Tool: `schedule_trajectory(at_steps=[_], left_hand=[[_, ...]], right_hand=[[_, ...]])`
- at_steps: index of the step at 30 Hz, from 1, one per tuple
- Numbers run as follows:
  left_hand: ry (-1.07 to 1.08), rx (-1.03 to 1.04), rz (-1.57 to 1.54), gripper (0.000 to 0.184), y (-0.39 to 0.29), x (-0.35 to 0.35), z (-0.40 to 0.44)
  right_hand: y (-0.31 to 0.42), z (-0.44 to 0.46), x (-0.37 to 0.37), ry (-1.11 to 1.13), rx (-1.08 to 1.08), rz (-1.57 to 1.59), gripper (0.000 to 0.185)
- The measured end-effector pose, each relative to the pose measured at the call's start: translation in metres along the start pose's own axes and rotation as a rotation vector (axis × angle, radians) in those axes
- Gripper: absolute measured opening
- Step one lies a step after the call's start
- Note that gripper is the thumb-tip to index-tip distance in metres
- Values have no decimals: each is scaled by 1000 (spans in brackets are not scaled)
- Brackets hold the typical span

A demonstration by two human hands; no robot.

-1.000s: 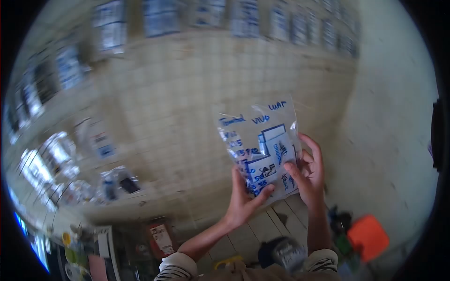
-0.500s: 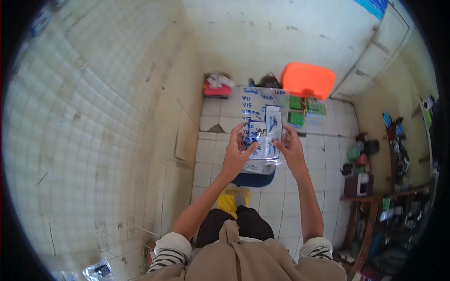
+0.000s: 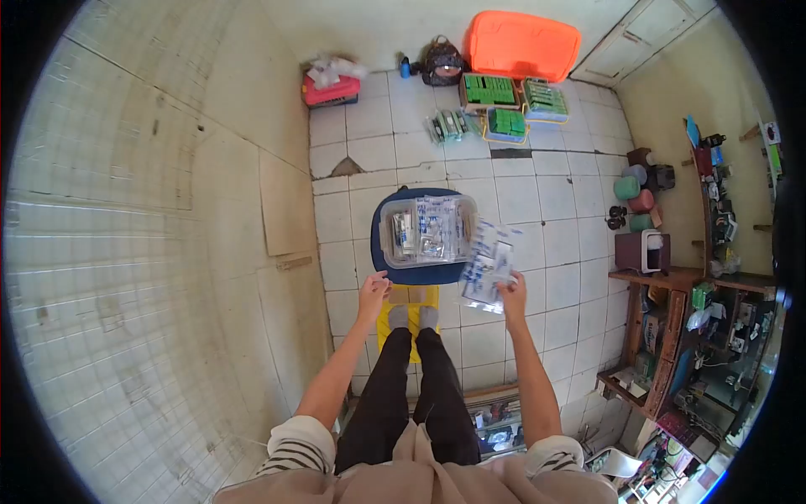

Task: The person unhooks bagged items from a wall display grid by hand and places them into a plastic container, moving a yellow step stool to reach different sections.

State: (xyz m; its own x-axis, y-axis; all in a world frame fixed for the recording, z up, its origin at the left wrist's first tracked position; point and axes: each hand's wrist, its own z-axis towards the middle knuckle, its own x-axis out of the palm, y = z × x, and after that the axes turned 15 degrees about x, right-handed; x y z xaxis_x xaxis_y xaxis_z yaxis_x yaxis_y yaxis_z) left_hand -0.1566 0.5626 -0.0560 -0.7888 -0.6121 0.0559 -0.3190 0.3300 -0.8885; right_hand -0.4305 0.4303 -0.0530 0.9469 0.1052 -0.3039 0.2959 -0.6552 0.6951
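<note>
My right hand (image 3: 513,296) grips the lower right edge of a clear plastic bag (image 3: 491,265) with blue handwriting and small packets inside. The bag tilts and is a little blurred. My left hand (image 3: 375,294) is off the bag, fingers apart and holding nothing, near the front left edge of a dark blue stool (image 3: 417,275). On the stool sits a clear plastic container (image 3: 388,241) holding several similar written-on bags (image 3: 436,227). The held bag is at the container's right side.
Green packs in boxes (image 3: 489,89) lie by the far wall, near an orange lid (image 3: 524,46) and a dark backpack (image 3: 442,63). A yellow step (image 3: 382,333) is under my feet. Wooden shelves (image 3: 662,336) stand at the right.
My view has swung from the wall down to the floor. My left hand has let go of the bag and moved left. My right hand has carried the bag to the right of the container.
</note>
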Motion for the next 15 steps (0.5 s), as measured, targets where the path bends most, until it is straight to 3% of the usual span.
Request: schedule_trajectory(at_steps=[2,4,7,10,12,14,15], left_hand=[[8,-9,-10,28,34,3,22],[8,-4,-11,29,66,8,52],[20,-15,-10,36,100,23,94],[65,67,93,50,131,44,141],[57,250,108,67,165,50,171],[78,214,189,73,172,59,186],[88,193,263,79,175,63,192]], right_hand=[[-18,24,35,104,-20,32,39],[-34,57,76,135,-128,-127,39],[-53,103,129,42,-160,-298,40],[-73,147,166,65,-190,-265,41],[-84,166,177,49,-209,-263,42],[-89,171,181,31,-225,-268,42],[-89,170,181,-72,-341,-379,47]])
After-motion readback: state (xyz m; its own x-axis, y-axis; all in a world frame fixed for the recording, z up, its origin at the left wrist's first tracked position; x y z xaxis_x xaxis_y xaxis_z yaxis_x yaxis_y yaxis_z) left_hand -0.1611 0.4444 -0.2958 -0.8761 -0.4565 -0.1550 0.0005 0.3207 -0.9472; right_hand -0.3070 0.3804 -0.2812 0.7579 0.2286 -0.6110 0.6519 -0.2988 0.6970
